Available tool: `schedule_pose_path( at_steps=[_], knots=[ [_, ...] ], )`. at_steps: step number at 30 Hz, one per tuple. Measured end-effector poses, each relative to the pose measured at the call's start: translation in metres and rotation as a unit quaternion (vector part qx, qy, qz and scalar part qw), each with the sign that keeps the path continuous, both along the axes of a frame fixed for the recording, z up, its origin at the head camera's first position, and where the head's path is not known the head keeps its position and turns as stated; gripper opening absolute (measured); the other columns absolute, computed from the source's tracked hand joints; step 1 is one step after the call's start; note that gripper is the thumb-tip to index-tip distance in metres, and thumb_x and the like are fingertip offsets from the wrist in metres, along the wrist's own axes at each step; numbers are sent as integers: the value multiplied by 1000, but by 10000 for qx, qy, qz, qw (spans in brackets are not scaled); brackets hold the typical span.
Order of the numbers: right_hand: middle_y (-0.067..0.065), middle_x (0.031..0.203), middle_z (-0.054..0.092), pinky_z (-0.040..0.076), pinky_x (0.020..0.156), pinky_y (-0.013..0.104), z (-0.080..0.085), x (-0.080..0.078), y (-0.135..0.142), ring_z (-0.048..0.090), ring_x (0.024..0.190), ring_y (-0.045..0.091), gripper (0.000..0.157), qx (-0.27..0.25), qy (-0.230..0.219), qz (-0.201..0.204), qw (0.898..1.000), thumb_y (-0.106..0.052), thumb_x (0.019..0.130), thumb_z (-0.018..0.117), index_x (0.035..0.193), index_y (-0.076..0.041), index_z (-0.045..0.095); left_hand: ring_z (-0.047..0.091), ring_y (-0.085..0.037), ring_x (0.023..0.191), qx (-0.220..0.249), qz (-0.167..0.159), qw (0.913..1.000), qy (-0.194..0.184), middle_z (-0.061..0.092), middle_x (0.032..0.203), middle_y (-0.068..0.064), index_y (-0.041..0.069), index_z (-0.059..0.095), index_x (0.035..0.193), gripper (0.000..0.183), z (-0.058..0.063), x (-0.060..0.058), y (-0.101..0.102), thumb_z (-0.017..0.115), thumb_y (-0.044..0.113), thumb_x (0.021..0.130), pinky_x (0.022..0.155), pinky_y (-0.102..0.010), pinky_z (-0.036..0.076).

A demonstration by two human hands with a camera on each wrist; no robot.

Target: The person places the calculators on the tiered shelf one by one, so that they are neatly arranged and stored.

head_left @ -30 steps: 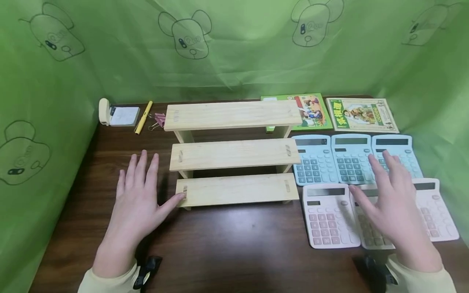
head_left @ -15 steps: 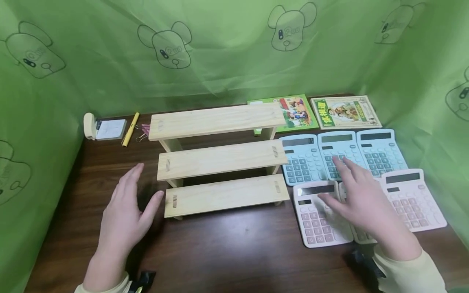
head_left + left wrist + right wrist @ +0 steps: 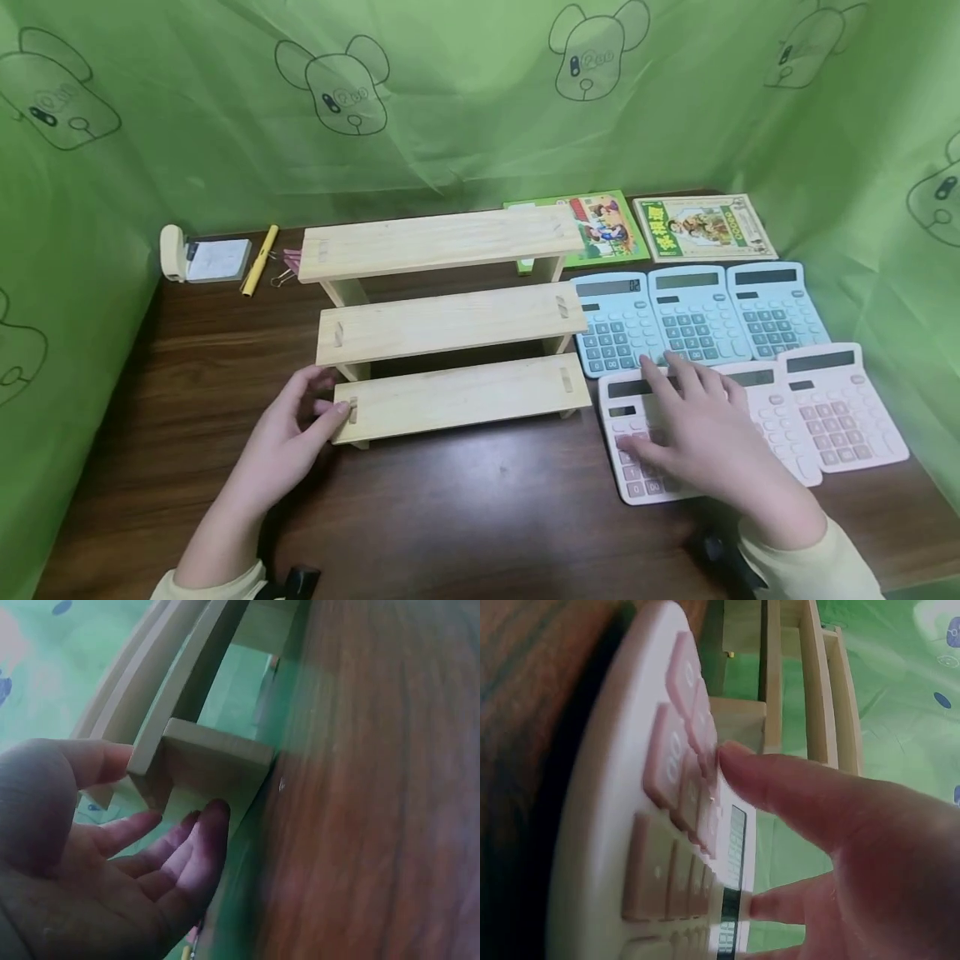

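Observation:
A three-step wooden shelf (image 3: pixel 457 400) stands in the middle of the dark table. My left hand (image 3: pixel 288 433) grips the left end of its lowest step, thumb over the top near the joint. In the left wrist view the fingers (image 3: pixel 214 832) curl beside the step's end leg (image 3: pixel 217 761). My right hand (image 3: pixel 708 437) is spread over the leftmost pink calculator (image 3: pixel 626 389), covering part of its keys. The right wrist view shows the thumb (image 3: pixel 780 780) right at the pink keys (image 3: pixel 664 765), with other fingers by the display.
Two more pink calculators (image 3: pixel 843 421) lie to the right, below a row of three blue calculators (image 3: pixel 611 333). Two books (image 3: pixel 705 229) are behind. At back left are a notepad (image 3: pixel 217 260), a yellow pen (image 3: pixel 260 260) and binder clips (image 3: pixel 291 262). Green cloth (image 3: pixel 450 150) walls surround the table.
My left hand has come in from beside the shelf to its lowest step and curled its fingers there. My right hand has moved left and lower, onto the leftmost pink calculator. The head view has shifted.

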State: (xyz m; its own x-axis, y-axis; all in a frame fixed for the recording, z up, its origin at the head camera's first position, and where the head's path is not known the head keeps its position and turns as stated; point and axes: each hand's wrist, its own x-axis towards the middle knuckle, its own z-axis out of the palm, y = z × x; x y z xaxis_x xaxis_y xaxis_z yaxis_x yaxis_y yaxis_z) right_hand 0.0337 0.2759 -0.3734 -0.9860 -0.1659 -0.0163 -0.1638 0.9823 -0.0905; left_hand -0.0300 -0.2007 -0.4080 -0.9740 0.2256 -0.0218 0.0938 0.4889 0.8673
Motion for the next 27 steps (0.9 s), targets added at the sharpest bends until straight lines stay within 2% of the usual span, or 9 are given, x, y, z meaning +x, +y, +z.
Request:
schedule_pose_path(
  at_steps=[3, 7, 10, 14, 17, 20, 23, 27],
  knots=[
    [28, 148, 30, 19, 98, 69, 0, 1, -4, 30, 129, 51, 112, 38, -50, -32, 10000, -79, 70, 62, 151, -8, 31, 59, -20, 82, 163, -48, 9998, -139, 51, 112, -9, 15, 45, 132, 44, -2, -2, 1, 65, 26, 95, 54, -31, 53],
    [30, 150, 26, 21, 101, 68, -1, 2, -10, 27, 131, 51, 115, -13, -25, 93, 10000, -79, 71, 62, 151, -5, 28, 54, -17, 70, 383, -54, 9989, -273, 51, 102, -10, 13, 43, 131, 45, -5, -2, 1, 65, 25, 94, 53, -27, 48],
    [31, 150, 23, 24, 103, 67, -3, 2, -15, 25, 132, 52, 118, -133, 72, 275, 9995, -76, 70, 66, 150, 0, 26, 57, -19, 64, 859, -136, 9951, -474, 54, 92, -16, 9, 41, 132, 46, -6, -2, 1, 66, 20, 94, 53, -31, 53],
    [28, 148, 27, 29, 106, 62, -7, 2, -23, 26, 132, 49, 120, -133, 212, 416, 9988, -74, 69, 68, 149, 5, 26, 63, -25, 64, 1362, -207, 9879, -709, 55, 86, -22, 7, 40, 133, 47, -6, -3, 1, 65, 16, 94, 55, -44, 58],
    [26, 147, 30, 29, 107, 61, -9, 2, -29, 24, 134, 48, 121, -67, 170, 412, 9990, -72, 68, 70, 149, 6, 24, 63, -24, 66, 1448, -185, 9862, -777, 55, 87, -22, 6, 40, 133, 46, -4, -4, 1, 64, 14, 95, 55, -45, 58],
    [26, 150, 27, 32, 102, 66, -12, 3, -34, 20, 137, 47, 121, 2, 62, 388, 9992, -68, 67, 71, 149, 6, 22, 63, -24, 67, 1495, -171, 9853, -805, 56, 88, -23, 6, 38, 135, 47, -3, -3, 1, 63, 13, 95, 56, -46, 58],
    [25, 152, 24, 37, 91, 71, -13, 3, -38, 17, 139, 46, 124, 8, -23, 359, 9994, -68, 66, 72, 150, 6, 19, 62, -24, 68, 1533, -149, 9846, -822, 55, 89, -23, 9, 36, 137, 49, -4, -3, 1, 62, 12, 96, 56, -46, 58],
    [23, 154, 20, 42, 83, 70, -16, 3, -39, 16, 139, 46, 126, -14, -49, 389, 9992, -69, 64, 73, 152, 2, 17, 62, -24, 67, 1575, -154, 9837, -860, 55, 89, -23, 9, 36, 137, 49, -8, -2, 2, 62, 12, 96, 55, -47, 58]
  ],
)
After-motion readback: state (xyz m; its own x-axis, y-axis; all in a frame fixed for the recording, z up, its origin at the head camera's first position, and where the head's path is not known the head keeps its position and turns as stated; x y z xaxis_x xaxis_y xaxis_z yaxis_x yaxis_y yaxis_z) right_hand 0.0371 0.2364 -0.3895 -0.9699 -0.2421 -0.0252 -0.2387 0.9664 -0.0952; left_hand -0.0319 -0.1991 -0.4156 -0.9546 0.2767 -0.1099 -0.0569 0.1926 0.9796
